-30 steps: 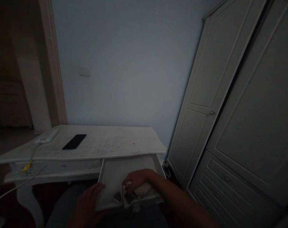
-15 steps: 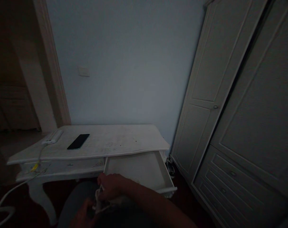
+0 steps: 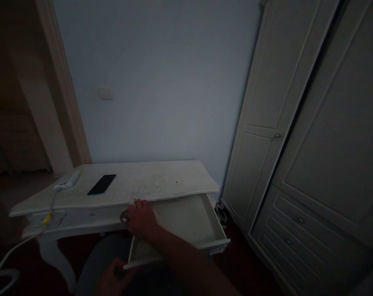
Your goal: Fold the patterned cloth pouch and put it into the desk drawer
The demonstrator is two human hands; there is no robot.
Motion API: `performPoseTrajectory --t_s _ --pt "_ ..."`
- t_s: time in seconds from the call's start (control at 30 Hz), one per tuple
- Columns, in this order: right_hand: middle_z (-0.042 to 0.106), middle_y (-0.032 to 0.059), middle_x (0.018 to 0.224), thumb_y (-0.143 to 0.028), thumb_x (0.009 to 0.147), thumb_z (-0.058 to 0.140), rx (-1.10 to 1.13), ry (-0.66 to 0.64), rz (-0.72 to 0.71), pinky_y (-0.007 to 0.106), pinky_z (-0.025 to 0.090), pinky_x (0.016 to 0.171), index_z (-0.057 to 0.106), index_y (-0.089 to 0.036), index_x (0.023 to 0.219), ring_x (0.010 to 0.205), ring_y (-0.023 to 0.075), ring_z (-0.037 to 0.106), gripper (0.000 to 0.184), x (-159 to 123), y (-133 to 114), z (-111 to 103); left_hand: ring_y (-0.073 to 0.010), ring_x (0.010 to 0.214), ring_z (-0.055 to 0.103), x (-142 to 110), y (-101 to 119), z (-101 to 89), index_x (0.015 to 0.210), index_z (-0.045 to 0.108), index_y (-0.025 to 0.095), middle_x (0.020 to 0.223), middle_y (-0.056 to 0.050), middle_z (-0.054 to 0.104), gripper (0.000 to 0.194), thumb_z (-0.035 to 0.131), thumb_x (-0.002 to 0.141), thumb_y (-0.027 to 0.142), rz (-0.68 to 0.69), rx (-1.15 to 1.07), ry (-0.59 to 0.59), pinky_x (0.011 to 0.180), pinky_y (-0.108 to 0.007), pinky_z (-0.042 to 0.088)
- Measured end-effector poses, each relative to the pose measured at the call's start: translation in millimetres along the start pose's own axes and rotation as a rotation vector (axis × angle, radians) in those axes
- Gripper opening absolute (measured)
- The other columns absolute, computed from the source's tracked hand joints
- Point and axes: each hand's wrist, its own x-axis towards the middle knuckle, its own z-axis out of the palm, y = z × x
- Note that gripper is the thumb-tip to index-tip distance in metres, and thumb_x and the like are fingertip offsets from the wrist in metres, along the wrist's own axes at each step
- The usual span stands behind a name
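My right hand reaches across the pulled-out drawer to the white desk's front edge, near the drawer's left side. Its fingers are closed round a small whitish bundle, mostly covered by the hand; a rounded part sticks out on the left. Dim light and blur hide what kind of thing it is. Low in the view, my left hand is beside the drawer's front left corner, thumb and fingers apart with nothing visible between them. Whether it touches the drawer, I cannot tell.
On the desk top lie a dark phone and a white device with a cable hanging down the left. A tall wardrobe stands at the right, and a dark object is on the floor beside the desk.
My right hand has moved up and forward to the desk edge with the whitish bundle, away from my left hand. Before, both hands were close together at it, over my lap.
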Motion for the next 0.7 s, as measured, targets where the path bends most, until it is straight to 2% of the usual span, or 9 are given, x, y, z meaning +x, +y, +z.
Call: performPoseTrajectory --t_s 0.1,0.2,0.37,0.43,0.53,0.63,0.7 --pt "0.063 0.0160 0.125 -0.038 0.105 0.056 -0.038 0.031 0.026 0.046 0.057 0.086 0.058 -0.017 0.122 0.112 0.0317 0.059 0.028 14.6 10.4 -0.4 -0.0313 0.081 0.074 -4.8 4.6 -1.4 0.077 0.056 0.029 0.075 -0.001 0.075 0.049 0.058 0.069 0.077 -0.007 0.001 -0.003 0.076 -0.038 0.056" --pt "0.065 0.0166 0.122 -0.039 0.103 0.058 -0.075 -0.004 -0.107 0.048 0.057 0.087 0.059 -0.014 0.121 0.112 0.0322 0.060 0.031 5.7 5.7 -6.0 -0.0316 0.081 0.074 -2.4 6.2 -2.8 0.073 0.054 0.029 0.074 -0.003 0.074 0.045 0.057 0.069 0.074 0.014 0.004 -0.029 0.076 -0.039 0.057" --pt "0.072 0.0147 0.110 -0.063 0.094 0.067 -0.006 -0.260 -0.467 0.044 0.059 0.081 0.064 -0.016 0.122 0.107 0.0330 0.066 0.055 -22.6 -8.2 -22.8 -0.0391 0.086 0.078 7.3 8.1 -7.4 0.076 0.064 0.029 0.079 -0.007 0.081 0.046 0.068 0.055 0.071 -0.002 -0.087 -0.025 0.077 -0.044 0.063" --pt "0.074 0.0125 0.111 -0.064 0.092 0.070 0.064 -0.377 -0.522 0.040 0.059 0.080 0.064 -0.019 0.127 0.106 0.0317 0.069 0.057 -27.7 -7.0 -34.7 -0.0407 0.093 0.079 7.8 10.3 -9.8 0.077 0.069 0.030 0.083 -0.007 0.083 0.044 0.072 0.055 0.068 0.013 -0.142 -0.039 0.079 -0.044 0.065" --pt "0.075 0.0088 0.118 -0.057 0.094 0.072 0.227 -0.536 -0.520 0.033 0.058 0.082 0.061 -0.021 0.133 0.106 0.0265 0.072 0.054 -28.6 0.2 -55.9 -0.0392 0.095 0.080 5.2 11.9 -11.8 0.072 0.068 0.031 0.084 -0.005 0.084 0.039 0.074 0.056 0.066 0.058 -0.199 -0.042 0.078 -0.042 0.067" --pt "0.075 0.0040 0.126 -0.049 0.097 0.072 0.355 -0.651 -0.545 0.028 0.055 0.086 0.060 -0.022 0.132 0.109 0.0208 0.072 0.046 -33.0 2.5 -69.9 -0.0351 0.076 0.079 2.3 7.9 -11.1 0.062 0.062 0.032 0.070 -0.005 0.080 0.042 0.069 0.055 0.073 0.048 -0.256 0.004 0.067 -0.041 0.067" --pt "0.076 0.0032 0.121 -0.049 0.096 0.073 0.289 -0.653 -0.575 0.030 0.055 0.082 0.060 -0.024 0.133 0.107 0.0228 0.073 0.046 -41.8 -2.1 -71.3 -0.0320 0.060 0.074 1.3 3.9 -10.7 0.055 0.057 0.033 0.060 -0.006 0.075 0.044 0.061 0.057 0.076 0.062 -0.260 0.084 0.057 -0.040 0.065"
